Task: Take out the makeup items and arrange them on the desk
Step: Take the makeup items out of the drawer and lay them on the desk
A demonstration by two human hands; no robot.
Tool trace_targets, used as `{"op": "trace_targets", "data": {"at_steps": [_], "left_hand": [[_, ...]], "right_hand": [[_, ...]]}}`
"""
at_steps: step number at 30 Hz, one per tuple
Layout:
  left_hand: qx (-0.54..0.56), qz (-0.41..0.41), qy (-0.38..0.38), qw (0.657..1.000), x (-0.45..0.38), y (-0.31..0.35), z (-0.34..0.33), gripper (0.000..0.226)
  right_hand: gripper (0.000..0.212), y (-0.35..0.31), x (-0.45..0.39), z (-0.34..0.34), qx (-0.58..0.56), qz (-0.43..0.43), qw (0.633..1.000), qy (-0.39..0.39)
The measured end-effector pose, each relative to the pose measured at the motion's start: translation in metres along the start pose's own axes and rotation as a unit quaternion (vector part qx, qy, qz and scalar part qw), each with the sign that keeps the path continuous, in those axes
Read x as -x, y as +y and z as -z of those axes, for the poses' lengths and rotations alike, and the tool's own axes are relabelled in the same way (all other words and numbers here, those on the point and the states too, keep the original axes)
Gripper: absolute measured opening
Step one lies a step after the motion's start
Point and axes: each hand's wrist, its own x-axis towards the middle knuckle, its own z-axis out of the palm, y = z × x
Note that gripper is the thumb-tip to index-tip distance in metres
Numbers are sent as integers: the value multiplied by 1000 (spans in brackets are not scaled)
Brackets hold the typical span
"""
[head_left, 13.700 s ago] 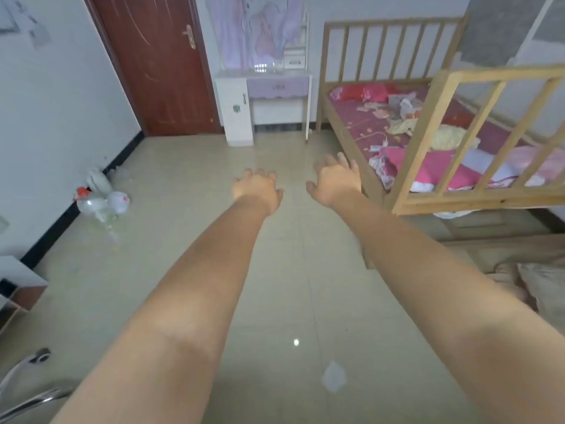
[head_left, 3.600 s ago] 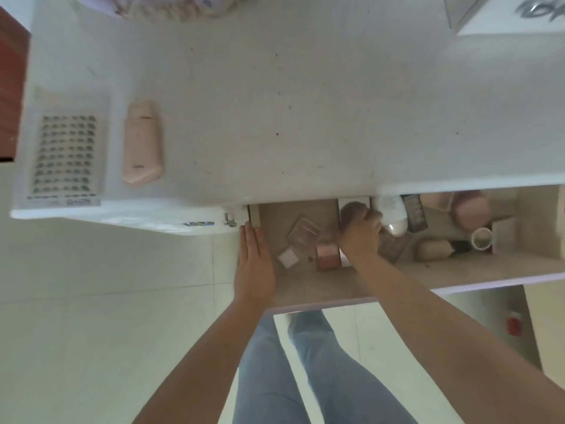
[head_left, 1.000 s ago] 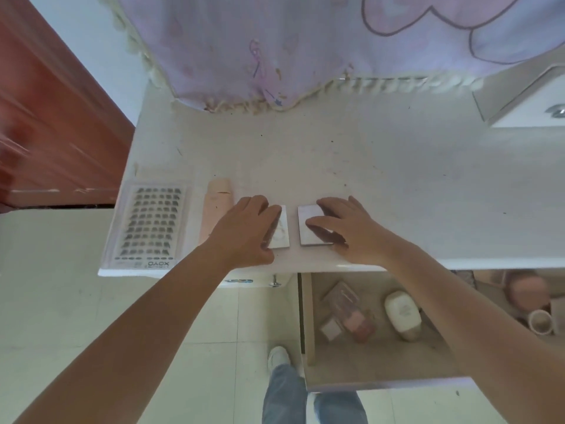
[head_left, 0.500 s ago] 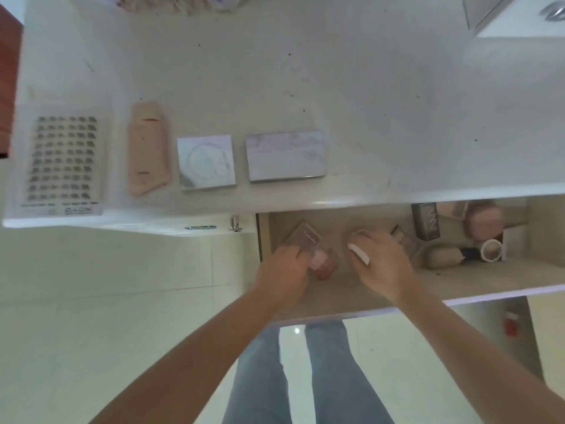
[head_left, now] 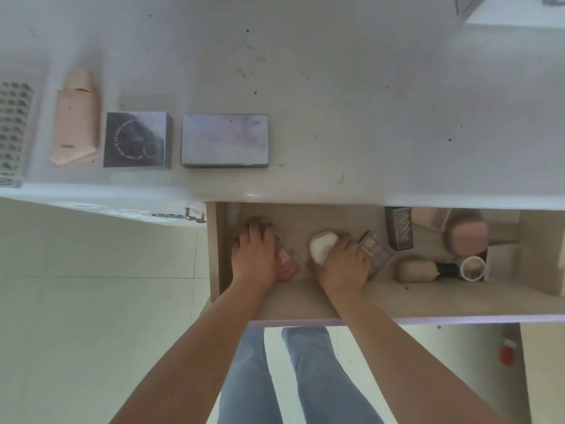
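The makeup items are split between the open drawer (head_left: 305, 304) and the desk (head_left: 336, 87) above it. Inside the drawer, the right hand (head_left: 342, 264) curls its fingers over a white rounded compact (head_left: 321, 244), gripping it near the drawer's middle. The left hand (head_left: 253, 255) lies palm down at the drawer's left end, fingers bent over a clear pink-filled case (head_left: 287, 264) that shows at the hand's right edge; whether it grips the case or only rests on it cannot be told. Touching the right hand's far side is an eyeshadow palette (head_left: 377, 252) with small tan pans. Further toward the drawer's right end lie a dark upright box (head_left: 399, 228) with pale lettering, a flat beige palette (head_left: 431, 218), a round pink case (head_left: 466, 237), a beige puff-headed brush (head_left: 417, 269) with a dark handle, and a roll of white tape (head_left: 473, 268).

On the desk, above the drawer's left end, sit a grey rectangular palette (head_left: 224, 139) and, just left of it, a square grey box (head_left: 136, 139) printed with a ring of text. Further left are a peach tube (head_left: 76, 123) lying flat and a lash tray (head_left: 13, 130) at the desk's edge. The desktop is white and speckled with dark spots. Below the drawer front, jeans-clad legs (head_left: 275, 377) stand on pale floor tiles (head_left: 91, 301).
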Motion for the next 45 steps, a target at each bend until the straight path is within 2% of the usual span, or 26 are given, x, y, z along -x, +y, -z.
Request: {"op": "trace_targets", "data": {"at_steps": [2,5,7,10,11,13,16,22,24,27,29,31,34,36,38,40,42,45], "left_hand": [[39,8,-24,999,0,4,-4,57],[64,31,5,997,1,5,-4,56],[55,31,-11,998,1,2,-7,58],[3,25,34,999,-5,0,-4,68],[-6,24,43,999,-6,-1,-4,67],[1,20,-7,1000,-7,0,-5,57],[-9,-7,6,1000,-12,-5,-1,51],[24,-13,-10,1000,-12,-2,22,64],[78,-43,24,996,-1,3,29,58],[108,-150,100,978,26,10,43,50],[107,-199,192,955,37,10,52,54],[121,-215,283,927,39,12,74,54],[122,-177,342,915,29,19,118,53],[122,-130,317,932,19,29,143,57],[120,-81,254,956,10,40,162,57],[100,-44,193,975,-3,47,165,57],[73,-26,163,984,-10,51,163,55],[55,-13,162,985,-13,55,155,50]], "right_hand": [[82,0,-2,-1,-3,2,1000,-1],[76,2,-2,-2,-23,10,1000,2],[73,5,-2,-1,-36,15,999,6],[66,8,-2,0,-31,37,999,2],[64,8,-1,1,-32,43,999,2],[62,9,1,2,-41,56,998,3],[62,11,4,7,-56,83,995,2],[70,34,17,29,-137,219,966,-11],[72,45,21,42,-155,283,947,0],[73,59,26,72,-148,391,905,75],[70,63,26,97,-131,443,876,136],[64,61,21,125,-98,481,844,214],[53,51,4,161,-44,502,806,308],[52,42,-11,176,-33,497,801,332],[49,35,-27,183,-49,503,790,348],[37,30,-40,183,-59,506,783,356],[32,32,-46,178,-78,492,795,346],[37,41,-42,168,-126,465,826,293]]}}
